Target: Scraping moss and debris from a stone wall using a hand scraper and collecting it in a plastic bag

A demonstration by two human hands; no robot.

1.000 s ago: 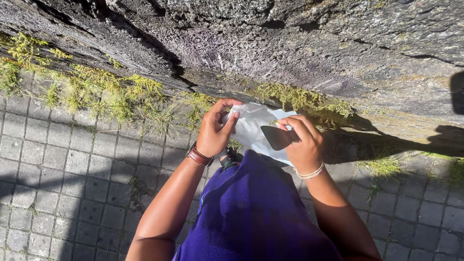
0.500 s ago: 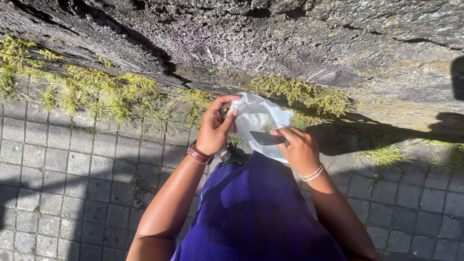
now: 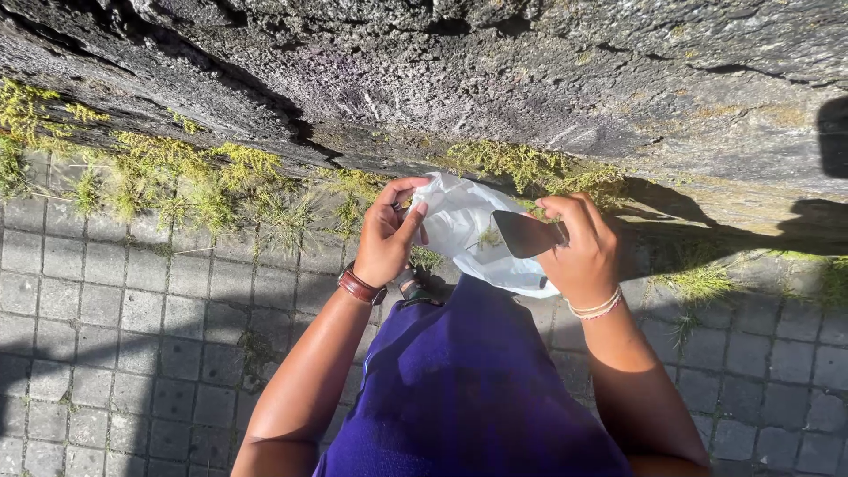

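A crumpled white plastic bag (image 3: pixel 464 231) is hanging open in front of the person's purple-clad body, just below the foot of the rough grey stone wall (image 3: pixel 530 79). The left hand (image 3: pixel 389 234) is pinching the bag's rim on the side away from the scraper, thumb and fingers closed on the thin plastic. The right hand (image 3: pixel 583 252) is gripping a flat dark metal scraper blade (image 3: pixel 526 234), fingers clenched around its handle end, and the blade is lying across the bag's mouth, pointing toward the left hand. A few green wisps are showing inside the bag, just under the blade. A brown leather strap (image 3: pixel 360 286) is sitting on the left wrist, and pale bead bracelets (image 3: pixel 596 307) are circling the right one. Yellow-green moss (image 3: pixel 177 172) is growing along the base of the wall, to both sides of the bag, and grey paving blocks (image 3: pixel 115 309) are spreading out below it, partly in shadow.
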